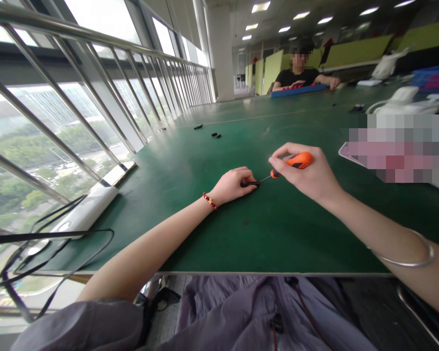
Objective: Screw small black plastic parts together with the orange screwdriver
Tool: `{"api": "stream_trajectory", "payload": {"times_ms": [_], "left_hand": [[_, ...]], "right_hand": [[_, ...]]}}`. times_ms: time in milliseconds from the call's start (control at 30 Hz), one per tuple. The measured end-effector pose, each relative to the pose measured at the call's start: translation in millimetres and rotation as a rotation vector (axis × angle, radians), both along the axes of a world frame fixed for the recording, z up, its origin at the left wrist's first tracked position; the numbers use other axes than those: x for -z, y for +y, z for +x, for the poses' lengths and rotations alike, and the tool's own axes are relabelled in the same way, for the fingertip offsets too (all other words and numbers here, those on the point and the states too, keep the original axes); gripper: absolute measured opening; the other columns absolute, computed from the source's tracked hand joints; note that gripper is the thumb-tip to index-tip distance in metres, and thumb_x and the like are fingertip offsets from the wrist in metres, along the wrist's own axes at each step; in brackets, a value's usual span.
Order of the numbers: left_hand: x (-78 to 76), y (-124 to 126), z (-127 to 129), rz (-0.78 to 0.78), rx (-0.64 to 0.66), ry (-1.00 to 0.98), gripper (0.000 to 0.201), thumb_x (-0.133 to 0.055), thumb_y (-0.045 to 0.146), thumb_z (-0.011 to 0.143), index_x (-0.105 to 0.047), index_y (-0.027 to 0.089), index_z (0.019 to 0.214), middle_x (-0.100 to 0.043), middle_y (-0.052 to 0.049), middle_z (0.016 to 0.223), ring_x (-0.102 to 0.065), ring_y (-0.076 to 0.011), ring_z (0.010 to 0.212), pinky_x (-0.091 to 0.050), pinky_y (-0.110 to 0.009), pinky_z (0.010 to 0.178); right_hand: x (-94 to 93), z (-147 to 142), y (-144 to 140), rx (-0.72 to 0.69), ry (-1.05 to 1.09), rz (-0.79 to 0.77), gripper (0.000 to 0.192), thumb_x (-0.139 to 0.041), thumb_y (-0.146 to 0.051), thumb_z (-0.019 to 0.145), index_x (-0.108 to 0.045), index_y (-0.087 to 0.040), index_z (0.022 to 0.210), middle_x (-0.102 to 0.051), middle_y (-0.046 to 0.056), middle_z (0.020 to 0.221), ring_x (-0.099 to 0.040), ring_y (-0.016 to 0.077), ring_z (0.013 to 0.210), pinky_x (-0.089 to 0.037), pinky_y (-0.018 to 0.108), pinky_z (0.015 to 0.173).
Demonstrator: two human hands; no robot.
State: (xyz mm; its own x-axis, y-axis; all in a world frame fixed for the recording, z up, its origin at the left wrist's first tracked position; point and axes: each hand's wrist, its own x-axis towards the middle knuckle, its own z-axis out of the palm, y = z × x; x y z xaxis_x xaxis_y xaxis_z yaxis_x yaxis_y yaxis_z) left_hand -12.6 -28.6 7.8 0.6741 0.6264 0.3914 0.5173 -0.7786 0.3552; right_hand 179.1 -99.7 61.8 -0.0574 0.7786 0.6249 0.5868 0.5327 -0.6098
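R hand [309, 175] is wrapped round the orange screwdriver [296, 161], fingers curled shut on the handle, thumb laid along the top. The shaft is angled down-left, and its tip is met at a small black part [249, 184]. That part is pinned to the mat [212, 229] by the L hand [232, 185], fingers bunched tight over it; only its R end is seen poking out. A red bead bracelet [209, 201] is worn on the L wrist, a silver bangle [406, 253] on the R forearm.

Taking the black part as ref: plenty of bare green mat is left in front of it, right down to the near table edge, with just one tiny dark speck [246, 223] lying between. Beyond it, twd the far side, more loose black bits [215, 135] are scattered, well apart from the hands. To its L the mat runs out at the window-side edge, where a white block [91, 207] and black cables [40, 248] are found by the railing [95, 63]. To its R, a blurred-out patch is seen near the R edge, contents can't be told. Far beyond, a seated person [300, 73] is seen with hands on a blue tray [300, 90].
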Motion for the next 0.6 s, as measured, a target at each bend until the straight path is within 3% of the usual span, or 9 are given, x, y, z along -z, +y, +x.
{"api": "stream_trajectory", "payload": {"times_ms": [67,167,333,400,500,600], "left_hand": [[-0.5,-0.6,0.0,-0.003,-0.004,0.003,0.011,-0.06,0.026,0.08,-0.064,0.016,0.081,-0.061,-0.002,0.083,-0.057,-0.0124,0.074,-0.047,-0.023,0.068],[-1.2,-1.1,0.1,-0.006,-0.006,0.007,0.011,-0.06,0.027,0.079,-0.064,0.016,0.082,-0.061,-0.002,0.083,-0.057,-0.0124,0.073,-0.047,-0.023,0.067],[-1.6,-0.7,0.2,0.0,-0.002,0.022,0.011,-0.06,0.026,0.08,-0.064,0.017,0.082,-0.061,-0.002,0.083,-0.057,-0.0125,0.074,-0.047,-0.023,0.069],[-1.6,-0.6,0.4,0.0,0.001,0.024,0.011,-0.061,0.027,0.08,-0.064,0.016,0.082,-0.061,-0.002,0.084,-0.057,-0.0125,0.074,-0.047,-0.023,0.069],[-2.1,-1.4,0.6,0.009,0.007,0.034,0.012,-0.06,0.027,0.081,-0.064,0.016,0.083,-0.061,-0.002,0.085,-0.058,-0.0124,0.075,-0.046,-0.023,0.068],[-2.9,-2.8,0.6,0.027,0.015,0.052,0.012,-0.059,0.028,0.082,-0.064,0.017,0.084,-0.062,-0.002,0.086,-0.058,-0.0127,0.076,-0.046,-0.023,0.069]], "right_hand": [[0.4,0.2,0.2,-0.011,0.025,0.043,0.01,-0.063,-0.028,0.073,-0.06,-0.022,0.08,-0.059,0.0,0.067,-0.053,0.0146,0.059,-0.039,0.028,0.056],[0.6,1.0,0.7,-0.002,0.026,0.067,0.028,-0.066,-0.028,0.069,-0.058,-0.022,0.095,-0.059,-0.001,0.068,-0.053,0.0149,0.058,-0.04,0.028,0.056],[0.6,0.7,1.0,-0.009,-0.015,0.007,0.015,-0.062,-0.037,0.076,-0.06,-0.023,0.071,-0.059,0.001,0.063,-0.052,0.0149,0.056,-0.038,0.029,0.054],[1.1,0.1,1.3,-0.024,0.028,0.037,0.01,-0.063,-0.031,0.073,-0.06,-0.023,0.079,-0.062,0.001,0.071,-0.054,0.0157,0.061,-0.041,0.029,0.056],[1.8,0.1,1.7,-0.009,0.079,0.042,0.034,-0.068,-0.027,0.067,-0.057,-0.024,0.099,-0.059,-0.001,0.07,-0.053,0.0154,0.058,-0.042,0.029,0.055],[1.9,1.0,1.7,0.033,0.023,0.013,0.022,-0.067,-0.034,0.069,-0.061,-0.023,0.088,-0.056,-0.001,0.063,-0.05,0.0145,0.054,-0.039,0.03,0.055]]}}
